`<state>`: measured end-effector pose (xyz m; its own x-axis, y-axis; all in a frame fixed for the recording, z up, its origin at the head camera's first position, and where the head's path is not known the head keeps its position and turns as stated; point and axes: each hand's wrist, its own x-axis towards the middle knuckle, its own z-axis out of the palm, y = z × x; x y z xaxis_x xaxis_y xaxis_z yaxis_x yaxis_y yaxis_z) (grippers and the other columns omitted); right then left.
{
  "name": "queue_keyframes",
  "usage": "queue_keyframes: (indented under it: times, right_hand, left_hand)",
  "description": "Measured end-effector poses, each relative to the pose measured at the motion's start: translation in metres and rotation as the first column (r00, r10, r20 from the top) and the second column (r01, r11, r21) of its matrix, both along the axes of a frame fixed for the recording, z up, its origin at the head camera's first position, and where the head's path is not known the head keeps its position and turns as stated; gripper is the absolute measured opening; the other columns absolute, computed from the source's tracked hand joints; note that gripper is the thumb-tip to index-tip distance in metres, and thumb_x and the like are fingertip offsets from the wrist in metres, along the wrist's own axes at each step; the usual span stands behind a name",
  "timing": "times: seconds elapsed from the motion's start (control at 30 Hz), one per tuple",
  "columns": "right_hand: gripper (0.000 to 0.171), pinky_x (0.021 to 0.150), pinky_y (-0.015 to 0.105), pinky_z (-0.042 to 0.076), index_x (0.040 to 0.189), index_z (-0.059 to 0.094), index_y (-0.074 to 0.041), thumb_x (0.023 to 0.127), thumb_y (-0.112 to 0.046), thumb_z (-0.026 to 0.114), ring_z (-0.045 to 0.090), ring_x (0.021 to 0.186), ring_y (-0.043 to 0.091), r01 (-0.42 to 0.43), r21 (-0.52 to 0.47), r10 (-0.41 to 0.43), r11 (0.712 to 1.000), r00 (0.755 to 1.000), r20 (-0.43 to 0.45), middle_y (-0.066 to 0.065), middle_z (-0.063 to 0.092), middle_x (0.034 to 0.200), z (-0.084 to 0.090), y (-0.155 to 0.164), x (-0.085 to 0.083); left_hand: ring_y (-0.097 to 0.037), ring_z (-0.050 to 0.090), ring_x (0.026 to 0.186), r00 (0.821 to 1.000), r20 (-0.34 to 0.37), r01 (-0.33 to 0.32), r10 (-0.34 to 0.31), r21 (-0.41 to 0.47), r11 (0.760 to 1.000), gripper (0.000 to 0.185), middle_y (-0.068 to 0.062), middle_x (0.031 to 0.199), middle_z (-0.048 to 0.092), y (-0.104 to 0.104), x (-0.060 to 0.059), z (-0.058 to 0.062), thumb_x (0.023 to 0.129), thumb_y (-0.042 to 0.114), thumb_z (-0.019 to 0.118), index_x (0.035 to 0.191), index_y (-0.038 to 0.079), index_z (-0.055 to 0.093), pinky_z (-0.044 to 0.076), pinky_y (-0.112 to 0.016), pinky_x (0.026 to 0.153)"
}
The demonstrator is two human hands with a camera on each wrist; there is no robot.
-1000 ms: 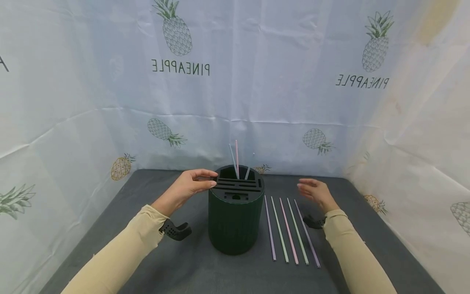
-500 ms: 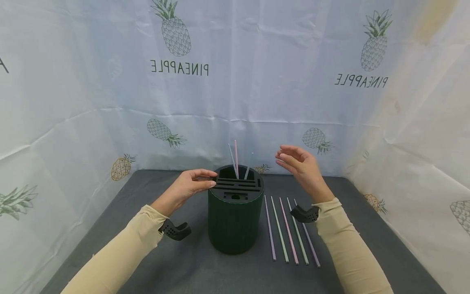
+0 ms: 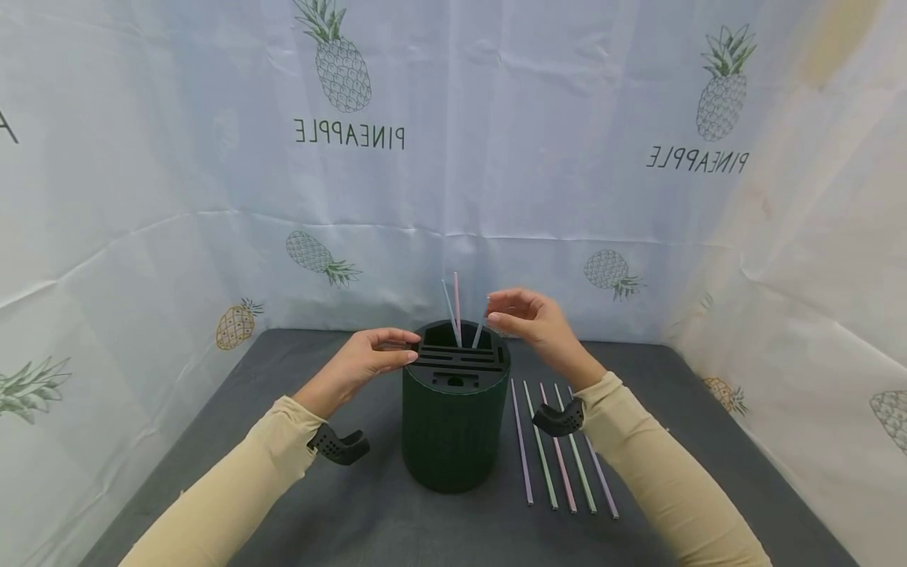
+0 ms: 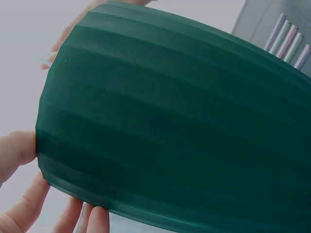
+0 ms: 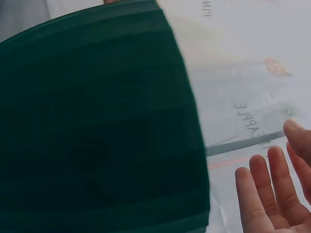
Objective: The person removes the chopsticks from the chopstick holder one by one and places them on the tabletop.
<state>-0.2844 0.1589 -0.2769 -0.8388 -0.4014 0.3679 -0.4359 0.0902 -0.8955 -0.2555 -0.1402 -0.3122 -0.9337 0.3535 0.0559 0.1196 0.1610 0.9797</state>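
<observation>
A dark green ribbed holder (image 3: 453,429) stands mid-table, and three straws rise from the back slot of its slotted top. My left hand (image 3: 402,348) holds the holder's left rim between thumb and fingers; its thumb (image 4: 14,148) presses the holder's rim (image 4: 160,111) in the left wrist view. My right hand (image 3: 499,311) hovers at the tip of the rightmost upright straw (image 3: 482,324), with its fingers loosely extended. The right wrist view shows those fingers (image 5: 272,189) straight and holding nothing, beside the holder's wall (image 5: 97,126). The pink straw (image 3: 457,303) and a pale blue straw (image 3: 447,307) stand just left.
Several pastel straws (image 3: 560,457) lie side by side on the dark grey table (image 3: 283,504), right of the holder and partly under my right forearm. White pineapple-print sheets (image 3: 496,157) close in the back and both sides.
My right hand rose from beside the lying straws and moved left to the upright straws at the holder's top. The left hand and the holder stayed put.
</observation>
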Motion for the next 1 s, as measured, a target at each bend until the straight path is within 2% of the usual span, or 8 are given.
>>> queue_keyframes:
  times: [0.13, 0.3, 0.43, 0.57, 0.7, 0.77, 0.87, 1.0]
  right_hand:
    - [0.030, 0.092, 0.036, 0.055, 0.116, 0.064, -0.007, 0.089, -0.016, 0.071, 0.066, 0.101, 0.015, -0.022, 0.029, 0.021, 0.999, 1.000, 0.022, 0.005, 0.067, 0.112, -0.001, -0.004, -0.002]
    - [0.026, 0.090, 0.034, 0.057, 0.111, 0.064, -0.002, 0.089, -0.011, 0.071, 0.067, 0.101, 0.014, -0.059, 0.020, 0.058, 0.998, 0.997, 0.050, 0.014, 0.063, 0.121, -0.002, -0.007, -0.003]
    - [0.020, 0.089, 0.035, 0.057, 0.107, 0.063, -0.002, 0.089, -0.008, 0.070, 0.067, 0.100, 0.014, -0.060, 0.012, 0.059, 0.998, 0.996, 0.060, 0.007, 0.064, 0.119, -0.001, -0.009, -0.002]
    - [0.015, 0.089, 0.035, 0.057, 0.103, 0.065, -0.009, 0.089, -0.009, 0.069, 0.067, 0.100, 0.014, -0.039, -0.013, 0.039, 0.999, 0.999, 0.031, 0.001, 0.066, 0.113, 0.007, -0.009, -0.001]
    - [0.015, 0.088, 0.034, 0.057, 0.098, 0.067, -0.015, 0.091, -0.002, 0.066, 0.068, 0.098, 0.013, -0.022, -0.136, 0.020, 0.990, 1.000, -0.017, -0.002, 0.068, 0.110, 0.024, -0.007, 0.002]
    - [0.021, 0.086, 0.033, 0.058, 0.096, 0.067, -0.016, 0.091, 0.004, 0.063, 0.069, 0.095, 0.012, -0.024, -0.232, 0.013, 0.972, 0.999, -0.050, -0.001, 0.069, 0.106, 0.036, -0.006, 0.003]
    - [0.027, 0.084, 0.033, 0.059, 0.095, 0.069, -0.014, 0.090, 0.010, 0.060, 0.069, 0.092, 0.014, -0.039, -0.380, -0.003, 0.924, 0.994, -0.110, 0.000, 0.069, 0.104, 0.054, 0.000, 0.005]
    - [0.028, 0.079, 0.033, 0.060, 0.100, 0.069, -0.007, 0.089, 0.015, 0.057, 0.069, 0.090, 0.018, -0.077, -0.556, -0.032, 0.828, 0.983, -0.183, 0.006, 0.066, 0.104, 0.075, 0.014, 0.009]
  left_hand:
    - [-0.027, 0.053, 0.125, 1.000, -0.001, -0.002, 0.002, -0.003, 1.000, 0.047, -0.017, 0.137, 0.052, 0.000, 0.000, 0.000, 0.090, 0.020, 0.070, 0.132, 0.003, 0.056, 0.042, -0.045, 0.109]
    - [-0.027, 0.053, 0.125, 1.000, 0.002, -0.004, 0.004, -0.006, 1.000, 0.047, -0.016, 0.137, 0.052, 0.000, 0.000, 0.000, 0.090, 0.020, 0.070, 0.132, 0.003, 0.056, 0.041, -0.046, 0.109]
    - [-0.028, 0.052, 0.125, 1.000, 0.002, -0.002, 0.002, -0.005, 1.000, 0.047, -0.017, 0.137, 0.052, -0.001, -0.001, 0.000, 0.090, 0.020, 0.070, 0.132, 0.003, 0.056, 0.041, -0.046, 0.109]
    - [-0.028, 0.052, 0.126, 1.000, 0.003, 0.000, 0.000, 0.000, 1.000, 0.047, -0.017, 0.137, 0.052, -0.001, 0.000, 0.000, 0.090, 0.020, 0.070, 0.132, 0.003, 0.056, 0.041, -0.046, 0.109]
    - [-0.029, 0.051, 0.126, 1.000, 0.007, 0.001, -0.001, 0.006, 1.000, 0.047, -0.017, 0.138, 0.051, -0.001, 0.000, 0.000, 0.090, 0.020, 0.070, 0.132, 0.003, 0.056, 0.042, -0.045, 0.109]
    - [-0.029, 0.051, 0.127, 1.000, 0.008, 0.001, -0.001, 0.008, 1.000, 0.048, -0.016, 0.138, 0.051, 0.000, 0.000, 0.001, 0.091, 0.020, 0.070, 0.133, 0.003, 0.056, 0.041, -0.045, 0.110]
    - [-0.029, 0.050, 0.128, 1.000, 0.009, 0.000, 0.000, 0.007, 1.000, 0.047, -0.016, 0.138, 0.051, 0.000, 0.000, 0.001, 0.091, 0.020, 0.069, 0.133, 0.003, 0.056, 0.041, -0.045, 0.110]
    - [-0.029, 0.050, 0.128, 1.000, 0.011, 0.001, -0.001, 0.006, 1.000, 0.047, -0.017, 0.138, 0.051, 0.000, 0.000, 0.002, 0.091, 0.020, 0.069, 0.133, 0.003, 0.056, 0.041, -0.045, 0.110]
